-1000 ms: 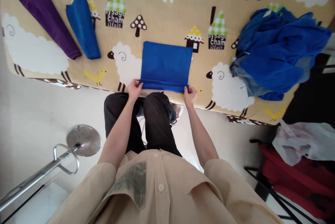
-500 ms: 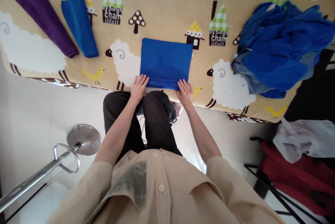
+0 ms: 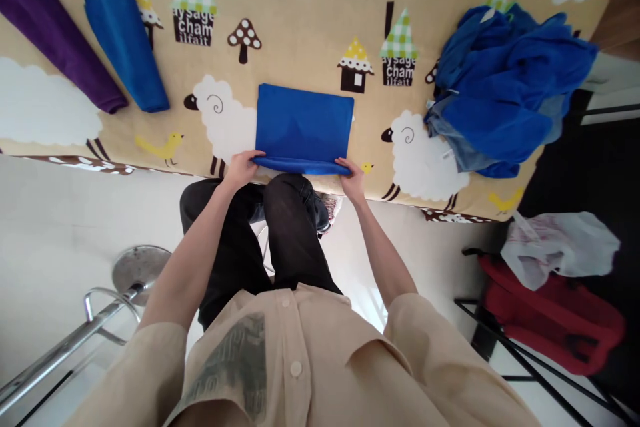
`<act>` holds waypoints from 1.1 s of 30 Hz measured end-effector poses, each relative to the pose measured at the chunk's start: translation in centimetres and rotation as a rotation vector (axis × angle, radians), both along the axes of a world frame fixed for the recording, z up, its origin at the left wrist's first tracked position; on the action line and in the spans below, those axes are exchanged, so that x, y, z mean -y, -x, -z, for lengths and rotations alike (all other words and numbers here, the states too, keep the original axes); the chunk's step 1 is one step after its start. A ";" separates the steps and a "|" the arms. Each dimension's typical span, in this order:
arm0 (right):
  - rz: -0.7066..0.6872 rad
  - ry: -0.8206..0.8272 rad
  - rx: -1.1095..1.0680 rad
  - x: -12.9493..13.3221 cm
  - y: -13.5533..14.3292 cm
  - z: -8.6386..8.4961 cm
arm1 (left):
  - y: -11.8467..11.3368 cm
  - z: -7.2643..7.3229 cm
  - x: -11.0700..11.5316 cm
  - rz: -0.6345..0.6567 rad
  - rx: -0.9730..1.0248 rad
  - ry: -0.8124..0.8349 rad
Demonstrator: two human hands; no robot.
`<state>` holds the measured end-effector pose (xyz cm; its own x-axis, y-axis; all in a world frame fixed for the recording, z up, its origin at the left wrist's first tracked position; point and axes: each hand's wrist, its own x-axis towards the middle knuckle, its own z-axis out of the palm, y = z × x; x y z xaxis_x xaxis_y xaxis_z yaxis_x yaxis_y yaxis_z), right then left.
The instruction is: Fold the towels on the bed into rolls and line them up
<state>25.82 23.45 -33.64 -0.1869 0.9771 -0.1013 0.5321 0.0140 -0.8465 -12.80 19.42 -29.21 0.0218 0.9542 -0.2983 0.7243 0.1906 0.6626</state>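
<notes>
Lying furthest left on the patterned cloth (image 3: 300,34), a purple roll (image 3: 57,34) is slanting beside a blue roll (image 3: 127,47). The left hand (image 3: 241,169) is pinching one end of the folded blue fabric's (image 3: 304,122) near edge, by the table's edge, and the right hand (image 3: 353,179) is gripping the other; a crumpled blue pile (image 3: 510,90) is sitting beyond.

Rm past folded cloth (image 3: 304,122); pile (image 3: 510,94) at R.

I see a red bag (image 3: 600,327), a whitish plastic bag (image 3: 575,240) on it, black bars (image 3: 530,368) beside it, and a chrome stand (image 3: 55,356) far left of it.
</notes>
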 end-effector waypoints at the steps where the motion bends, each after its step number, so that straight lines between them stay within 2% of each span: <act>1: 0.064 0.047 -0.061 -0.4 0.0 0.3 | -0.1 0.0 -0.2 -0.055 0.014 0.008; 4: 0.161 0.164 -0.124 -1.5 -0.4 0.6 | -0.3 0.1 -0.9 -0.167 0.013 0.063; 8: 0.189 0.180 -0.114 -1.7 -1.1 0.4 | -0.2 0.4 -1.0 -0.266 -0.062 0.099; 17: 0.223 0.147 -0.049 -1.0 -0.8 -0.4 | -0.4 0.6 -0.5 -0.327 -0.041 0.199; 21: 0.235 0.145 -0.033 -0.8 -0.9 -0.1 | -0.4 0.7 -0.6 -0.325 -0.047 0.216; 24: 0.257 0.126 0.037 -0.4 -0.7 0.0 | -0.6 0.2 -0.2 -0.305 -0.077 0.195; 26: 0.252 0.022 0.145 0.1 -0.5 -0.4 | -0.9 -0.6 0.4 -0.270 -0.134 0.071; 28: 0.169 -0.124 0.290 0.7 -0.2 -1.2 | -1.2 -1.4 1.0 -0.159 -0.178 -0.101; 30: -0.017 -0.219 0.411 1.2 0.1 -2.0 | -1.6 -1.9 1.5 0.039 -0.181 -0.198; 32: -0.234 -0.237 0.463 1.3 0.7 -2.5 | -1.9 -1.8 1.7 0.226 -0.177 -0.192; 33: -0.306 -0.235 0.467 1.2 1.1 -2.5 | -2.2 -1.6 1.6 0.278 -0.185 -0.174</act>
